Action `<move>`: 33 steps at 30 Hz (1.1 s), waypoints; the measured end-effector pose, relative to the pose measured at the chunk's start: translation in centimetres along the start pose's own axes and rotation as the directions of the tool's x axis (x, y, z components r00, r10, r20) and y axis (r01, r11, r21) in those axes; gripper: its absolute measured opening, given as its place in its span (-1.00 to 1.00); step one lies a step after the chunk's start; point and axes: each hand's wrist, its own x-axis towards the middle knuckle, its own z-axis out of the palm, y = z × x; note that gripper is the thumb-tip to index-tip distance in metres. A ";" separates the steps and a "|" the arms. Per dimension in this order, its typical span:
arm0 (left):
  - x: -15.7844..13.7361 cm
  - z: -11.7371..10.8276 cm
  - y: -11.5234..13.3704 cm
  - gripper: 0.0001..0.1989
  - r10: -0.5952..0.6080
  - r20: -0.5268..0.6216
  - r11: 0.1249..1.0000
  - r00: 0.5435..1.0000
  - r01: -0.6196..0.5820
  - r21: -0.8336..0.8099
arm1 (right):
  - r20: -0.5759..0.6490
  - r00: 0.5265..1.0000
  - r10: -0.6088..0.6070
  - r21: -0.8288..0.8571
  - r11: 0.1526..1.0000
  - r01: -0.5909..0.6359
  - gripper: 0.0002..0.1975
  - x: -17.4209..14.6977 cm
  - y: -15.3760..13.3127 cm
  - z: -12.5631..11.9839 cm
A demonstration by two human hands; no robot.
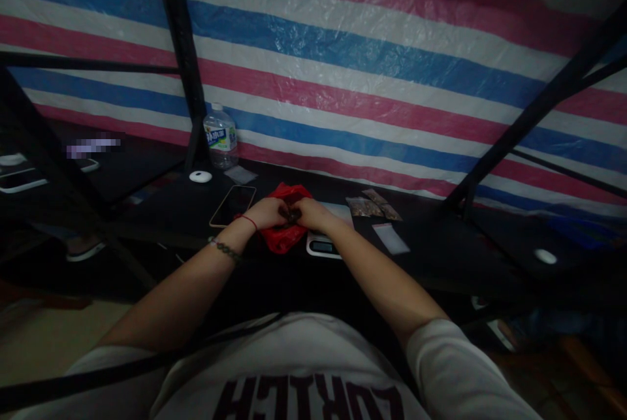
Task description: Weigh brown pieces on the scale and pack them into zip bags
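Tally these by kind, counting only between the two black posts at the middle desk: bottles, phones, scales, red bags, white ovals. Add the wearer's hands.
Bottle: 1
Phone: 1
Scale: 1
Red bag: 1
White oval: 1
Hands: 2 (left hand, right hand)
Total: 7

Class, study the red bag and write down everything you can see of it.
The red bag looks like thin, shiny, crinkled plastic. Its mouth is open, its edges creased and uneven. It sits near the front edge of the black table, between a phone and a white scale. The left hand and right hand meet at its opening, with something dark at their fingers; what that is cannot be told.
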 end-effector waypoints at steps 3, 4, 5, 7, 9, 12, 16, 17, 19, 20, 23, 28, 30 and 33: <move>0.2 -0.4 -0.8 -0.70 0.019 -0.061 0.998 0.998 -0.022 -0.058 | -0.067 0.994 0.086 0.141 0.987 -0.076 -0.73 0.1 0.3 0.3; 0.3 -0.5 -1.0 -0.69 0.031 -0.083 0.997 0.996 -0.037 -0.074 | -0.088 0.988 0.125 0.201 0.974 -0.105 -0.68 0.0 0.4 0.4; 0.3 -0.7 -1.1 -0.68 0.048 -0.102 0.994 0.994 -0.058 -0.091 | -0.100 0.983 0.156 0.257 0.958 -0.126 -0.65 0.0 0.5 0.4; 0.2 -1.0 -1.3 -0.66 0.107 -0.120 0.984 0.987 -0.122 -0.126 | -0.087 0.983 0.165 0.347 0.929 -0.125 -0.65 -0.1 0.5 0.3; 0.0 -1.3 -1.3 -0.66 0.182 -0.131 0.970 0.974 -0.200 -0.141 | -0.050 0.991 0.125 0.416 0.904 -0.093 -0.70 -0.2 0.5 0.1; -0.2 -1.6 -1.1 -0.66 0.252 -0.185 0.950 0.950 -0.279 -0.137 | -0.067 0.988 0.141 0.494 0.865 -0.090 -0.69 -0.3 0.4 -0.1; -0.2 -1.6 -1.1 -0.67 0.291 -0.250 0.928 0.924 -0.336 -0.161 | -0.089 0.983 0.161 0.557 0.826 -0.085 -0.63 -0.1 0.4 0.4; -0.2 -1.6 -1.1 -0.67 0.305 -0.253 0.923 0.918 -0.351 -0.160 | -0.098 0.982 0.160 0.563 0.823 -0.077 -0.62 0.0 0.4 0.6; -0.2 -1.5 -1.1 -0.67 0.338 -0.257 0.914 0.906 -0.381 -0.141 | -0.135 0.976 0.174 0.557 0.828 -0.070 -0.61 0.1 0.6 0.8; -0.2 -1.5 -1.1 -0.67 0.351 -0.262 0.911 0.899 -0.393 -0.128 | -0.150 0.972 0.180 0.551 0.832 -0.069 -0.61 0.1 0.6 0.9; -0.3 -1.5 -1.1 -0.68 0.371 -0.288 0.905 0.883 -0.413 -0.102 | -0.184 0.961 0.207 0.527 0.846 -0.081 -0.61 0.1 0.8 0.8; 0.0 -1.2 -1.2 -0.66 0.383 -0.297 0.894 0.875 -0.432 -0.118 | -0.200 0.956 0.213 0.478 0.873 -0.094 -0.64 0.1 0.5 0.5; 0.1 -1.1 -1.1 -0.66 0.382 -0.306 0.894 0.872 -0.432 -0.117 | -0.211 0.958 0.195 0.494 0.867 -0.068 -0.63 0.1 0.3 0.6; -0.1 -1.3 -0.7 -0.66 0.375 -0.340 0.898 0.862 -0.429 -0.099 | -0.222 0.962 0.162 0.504 0.863 -0.029 -0.62 0.2 0.1 0.8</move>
